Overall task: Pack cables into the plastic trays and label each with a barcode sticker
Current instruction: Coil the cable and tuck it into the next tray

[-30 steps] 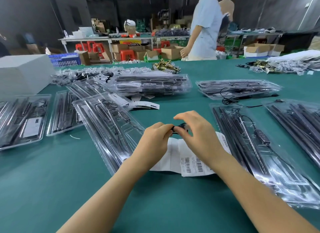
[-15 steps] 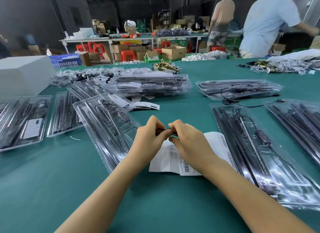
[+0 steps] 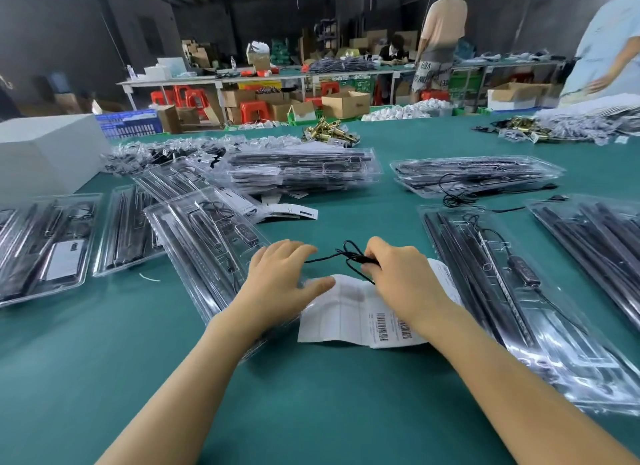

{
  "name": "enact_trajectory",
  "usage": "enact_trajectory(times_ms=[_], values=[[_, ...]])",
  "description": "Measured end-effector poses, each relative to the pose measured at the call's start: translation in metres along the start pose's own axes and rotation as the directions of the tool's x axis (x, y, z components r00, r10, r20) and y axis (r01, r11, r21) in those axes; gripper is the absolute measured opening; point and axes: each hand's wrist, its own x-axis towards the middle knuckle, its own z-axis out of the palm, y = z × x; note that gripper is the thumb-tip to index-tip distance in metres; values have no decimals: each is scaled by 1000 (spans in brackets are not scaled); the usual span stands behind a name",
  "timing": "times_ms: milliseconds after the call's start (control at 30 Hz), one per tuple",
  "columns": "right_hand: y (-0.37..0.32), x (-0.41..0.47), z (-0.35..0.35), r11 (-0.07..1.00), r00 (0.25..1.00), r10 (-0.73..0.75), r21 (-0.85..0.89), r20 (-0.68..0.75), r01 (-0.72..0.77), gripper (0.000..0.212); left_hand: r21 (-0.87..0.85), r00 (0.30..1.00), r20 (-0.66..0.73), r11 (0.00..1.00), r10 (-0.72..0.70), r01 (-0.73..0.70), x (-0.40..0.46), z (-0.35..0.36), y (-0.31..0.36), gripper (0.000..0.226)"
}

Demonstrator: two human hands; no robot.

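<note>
While the right hand [image 3: 398, 274] pinches a looped black cable [image 3: 341, 256], the left hand [image 3: 280, 277] lies relaxed, fingers holding nothing.
Loose loops could snag or unravel over the barcode sticker sheet [image 3: 360, 312].

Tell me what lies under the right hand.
Under the right hand lies a white sheet of barcode stickers on the green table; the hand pinches a thin black cable. The sheet's middle is covered by hand and forearm.

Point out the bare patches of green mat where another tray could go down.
Free: the near green mat between the forearms, and the near-left corner below the clear plastic trays. Also the far middle, between the stacked trays and. Crowded: both flanks and around the white barcode sheet.
</note>
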Motion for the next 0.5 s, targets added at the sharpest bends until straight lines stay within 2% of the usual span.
enact_trajectory(times_ms=[67, 200, 433, 500], values=[[-2, -1, 0, 995, 997, 55, 80, 46, -59, 13, 78, 996, 83, 997, -30, 24, 0, 3, -3, 62], [0, 1, -2, 947, 980, 175, 257, 90, -193, 10, 155, 998, 63, 988, -5, -5, 3, -5, -2, 52], [-1, 3, -7, 812, 949, 243, 493, 202, -313, 7, -200, 998, 49, 979, 45, -35, -1, -15, 9, 22], [-2, 4, -7, 759, 938, 225, 557, 262, -337, 8, -284, 999, -6, 958, 42, -42, -1, -13, 15, 18]])
